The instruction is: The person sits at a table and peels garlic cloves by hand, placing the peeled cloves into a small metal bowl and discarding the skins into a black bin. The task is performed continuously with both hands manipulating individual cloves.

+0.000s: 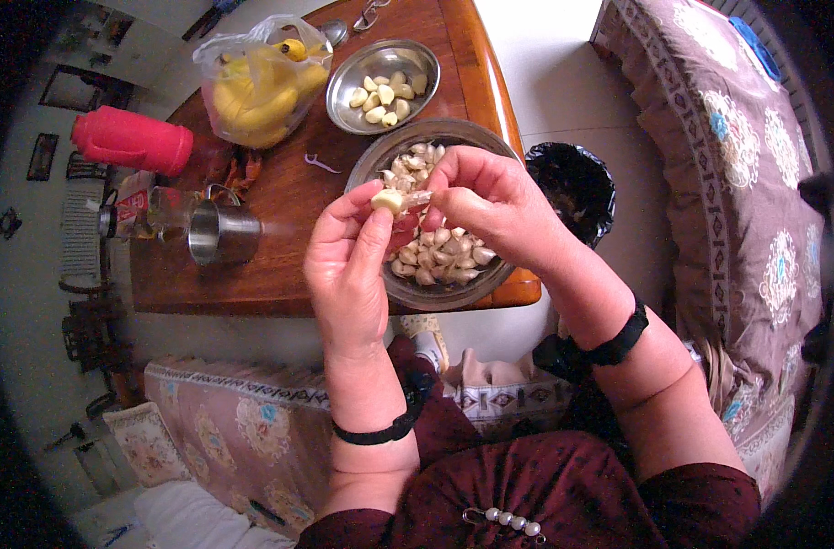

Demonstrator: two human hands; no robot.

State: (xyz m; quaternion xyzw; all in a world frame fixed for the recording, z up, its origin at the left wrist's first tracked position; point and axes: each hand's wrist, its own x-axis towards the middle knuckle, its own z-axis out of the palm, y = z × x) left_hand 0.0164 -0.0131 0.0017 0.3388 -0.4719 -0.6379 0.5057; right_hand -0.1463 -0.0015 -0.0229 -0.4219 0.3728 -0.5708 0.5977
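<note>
Over a large round bowl (458, 296) of unpeeled garlic cloves (441, 255), both hands meet at one garlic clove (387, 200). My left hand (352, 254) pinches this pale, bare clove between thumb and fingers. From its right side a strip of papery skin (417, 199) stretches to my right hand (489, 202), whose thumb and forefinger grip it. Just behind the large bowl, a smaller stainless steel bowl (333, 103) holds several peeled cloves (385, 95). The bent fingers of my right hand hide part of the garlic below.
Bananas in a clear plastic bag (263, 89), a steel cup (225, 232), a glass jar (170, 206), a red thermos (134, 141) and a white floss pick (322, 163) are on or beside the wooden table (300, 274). A black-lined bin (571, 189) stands right of the table, near a cloth-covered sofa (732, 171).
</note>
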